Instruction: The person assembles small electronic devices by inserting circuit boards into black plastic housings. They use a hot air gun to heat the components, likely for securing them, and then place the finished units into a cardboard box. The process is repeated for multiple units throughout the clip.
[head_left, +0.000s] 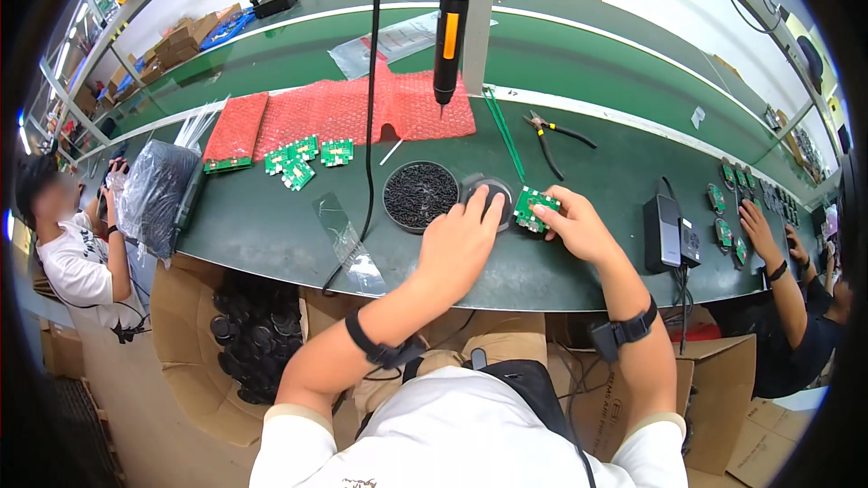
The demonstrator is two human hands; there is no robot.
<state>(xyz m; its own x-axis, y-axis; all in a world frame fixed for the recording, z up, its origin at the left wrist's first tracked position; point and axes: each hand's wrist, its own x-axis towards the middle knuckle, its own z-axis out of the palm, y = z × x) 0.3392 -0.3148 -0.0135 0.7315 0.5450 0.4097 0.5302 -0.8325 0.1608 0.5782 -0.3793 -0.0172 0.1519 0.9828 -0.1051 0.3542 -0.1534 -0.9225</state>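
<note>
My left hand (pixel 461 242) reaches over a round black plastic casing (pixel 498 213) on the bench, its fingers closed over the top. The thumb and the casing's near side are partly hidden. Just to the right, my right hand (pixel 579 226) pinches a small green circuit board (pixel 527 209) between thumb and fingers, beside the casing's rim. Left of the casing stands a round tray (pixel 421 195) full of small black screws. An electric screwdriver (pixel 450 45), black with an orange stripe, hangs above the far side, tip downward.
Several green boards (pixel 297 163) lie by red bubble wrap (pixel 325 113). Pliers (pixel 548 145) and green strips (pixel 504 136) lie behind my hands. A black power unit (pixel 665 233) stands rightward. A dark cable (pixel 372 126) crosses the bench. Cartons (pixel 181 343) stand below; people work at both sides.
</note>
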